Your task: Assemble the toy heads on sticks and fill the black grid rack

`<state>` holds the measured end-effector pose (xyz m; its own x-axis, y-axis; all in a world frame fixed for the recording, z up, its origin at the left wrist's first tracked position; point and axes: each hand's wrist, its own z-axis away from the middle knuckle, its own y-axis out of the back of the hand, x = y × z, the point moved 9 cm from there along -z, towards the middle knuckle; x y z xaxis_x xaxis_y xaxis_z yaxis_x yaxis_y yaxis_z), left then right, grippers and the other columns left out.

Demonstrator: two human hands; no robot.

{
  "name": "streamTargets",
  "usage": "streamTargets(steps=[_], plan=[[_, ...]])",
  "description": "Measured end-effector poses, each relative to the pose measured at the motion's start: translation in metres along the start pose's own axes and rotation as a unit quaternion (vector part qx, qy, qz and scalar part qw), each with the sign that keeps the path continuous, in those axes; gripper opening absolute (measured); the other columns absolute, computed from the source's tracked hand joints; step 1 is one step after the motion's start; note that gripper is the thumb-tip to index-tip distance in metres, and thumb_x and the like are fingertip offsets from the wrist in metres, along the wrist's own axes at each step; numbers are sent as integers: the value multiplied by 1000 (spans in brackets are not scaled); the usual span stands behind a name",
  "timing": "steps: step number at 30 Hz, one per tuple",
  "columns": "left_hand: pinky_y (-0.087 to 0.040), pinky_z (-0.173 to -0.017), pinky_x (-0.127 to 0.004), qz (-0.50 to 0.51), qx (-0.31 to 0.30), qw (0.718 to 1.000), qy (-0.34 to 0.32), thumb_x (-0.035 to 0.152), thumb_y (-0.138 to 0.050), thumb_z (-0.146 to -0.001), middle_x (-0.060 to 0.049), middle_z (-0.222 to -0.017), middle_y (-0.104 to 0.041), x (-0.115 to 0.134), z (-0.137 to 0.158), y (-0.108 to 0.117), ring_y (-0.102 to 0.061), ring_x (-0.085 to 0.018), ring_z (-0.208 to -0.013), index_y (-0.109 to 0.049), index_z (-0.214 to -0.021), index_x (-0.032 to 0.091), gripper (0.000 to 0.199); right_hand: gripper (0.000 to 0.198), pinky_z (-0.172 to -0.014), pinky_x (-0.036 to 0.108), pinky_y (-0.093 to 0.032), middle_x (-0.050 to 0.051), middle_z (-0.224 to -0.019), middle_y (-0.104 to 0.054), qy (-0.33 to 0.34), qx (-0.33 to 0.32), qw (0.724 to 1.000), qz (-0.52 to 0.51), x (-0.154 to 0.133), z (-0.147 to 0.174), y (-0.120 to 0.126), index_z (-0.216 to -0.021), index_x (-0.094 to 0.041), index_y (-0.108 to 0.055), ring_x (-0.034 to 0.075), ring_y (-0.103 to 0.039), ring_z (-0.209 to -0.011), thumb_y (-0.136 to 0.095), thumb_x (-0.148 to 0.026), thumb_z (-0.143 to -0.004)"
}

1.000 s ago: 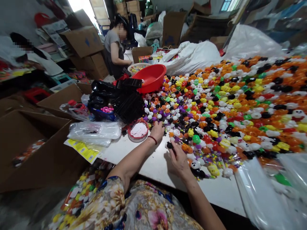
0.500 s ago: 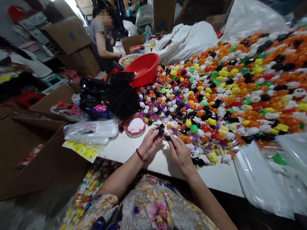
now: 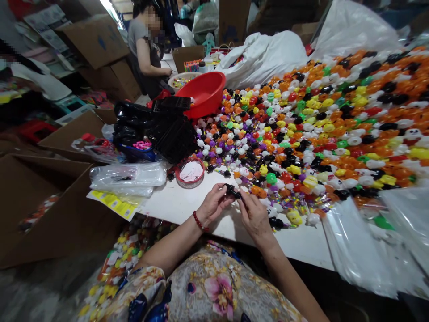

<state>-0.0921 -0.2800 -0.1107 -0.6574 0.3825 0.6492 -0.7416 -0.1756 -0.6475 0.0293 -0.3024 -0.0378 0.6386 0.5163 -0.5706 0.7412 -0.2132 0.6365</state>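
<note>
Over the white table, my left hand pinches a small black plastic toy piece between thumb and fingers. My right hand closes on the other end of the black piece, so the two hands nearly meet. The piece's exact shape is too small and dark to tell. Right beyond my fingers spreads a large pile of small plastic toys in orange, white, black, yellow, green and purple. A round red-rimmed basket with white paper slips in it stands left of my left hand.
Clear plastic bags lie on the left, and more plastic bags hang over the right edge. A red basin and black trays stand behind. Open cardboard boxes are at the left. A co-worker sits at the back.
The black parts in my two hands, apart before, now touch or join as one piece. My right hand has come slightly closer to my left. The view has shifted a little.
</note>
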Motion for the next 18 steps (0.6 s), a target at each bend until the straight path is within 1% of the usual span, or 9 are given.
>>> streamTargets(steps=[2,4,6,8,11,13,15,18], plan=[[-52,-72,-24,-40,2,999,-21,40,-82,-72,-3,-94,-68,2,2,1,-64,-13,-79,-58,-97,19,41,35,-81,38,-57,12,-98,-71,-5,1,1000,-6,1,2,-2,-127,-20,-62,24,-68,-89,-42,-32,-101],[-48,-69,-23,-100,-5,993,-55,48,-77,-75,0,-90,-64,5,5,0,-59,-11,-75,-58,-102,20,44,33,-81,38,-57,12,-100,-71,-11,6,1000,-19,3,4,-3,-121,-19,-64,24,-68,-91,-42,-34,-101],[-44,-66,-23,-175,-21,980,-87,54,-69,-81,2,-83,-59,6,9,-3,-52,-10,-69,-58,-102,20,42,28,-78,37,-57,11,-98,-72,-19,5,999,-35,4,5,-5,-114,-19,-65,24,-69,-88,-45,-33,-99],[-41,-65,-24,-248,-32,963,-100,58,-58,-88,3,-77,-52,1,13,-5,-46,-11,-67,-55,-100,20,39,23,-73,35,-57,9,-92,-72,-27,-9,998,-50,5,7,-9,-108,-19,-64,23,-68,-82,-47,-31,-98],[-41,-71,-27,-326,-21,939,-111,55,-50,-93,2,-79,-49,-6,17,-2,-47,-13,-73,-50,-98,21,34,19,-71,34,-55,8,-86,-70,-40,-39,996,-63,4,10,-19,-101,-20,-63,22,-67,-78,-46,-27,-96],[-42,-75,-28,-347,-16,930,-118,52,-50,-93,2,-82,-50,-7,17,-1,-48,-14,-78,-47,-97,22,31,20,-72,34,-55,9,-86,-70,-60,-51,994,-80,5,13,-24,-100,-21,-62,22,-67,-79,-44,-27,-95],[-41,-75,-28,-348,-31,930,-115,52,-50,-92,2,-82,-49,-6,16,-2,-47,-14,-78,-46,-95,22,31,20,-71,34,-54,8,-88,-69,-103,-62,986,-112,12,15,-29,-102,-21,-60,22,-67,-80,-45,-30,-94],[-38,-66,-26,-336,-46,936,-96,54,-47,-92,4,-74,-44,0,12,-2,-42,-13,-68,-46,-92,21,33,23,-65,32,-53,5,-85,-69,-180,-71,965,-178,25,16,-31,-105,-22,-56,20,-66,-74,-51,-39,-91]])
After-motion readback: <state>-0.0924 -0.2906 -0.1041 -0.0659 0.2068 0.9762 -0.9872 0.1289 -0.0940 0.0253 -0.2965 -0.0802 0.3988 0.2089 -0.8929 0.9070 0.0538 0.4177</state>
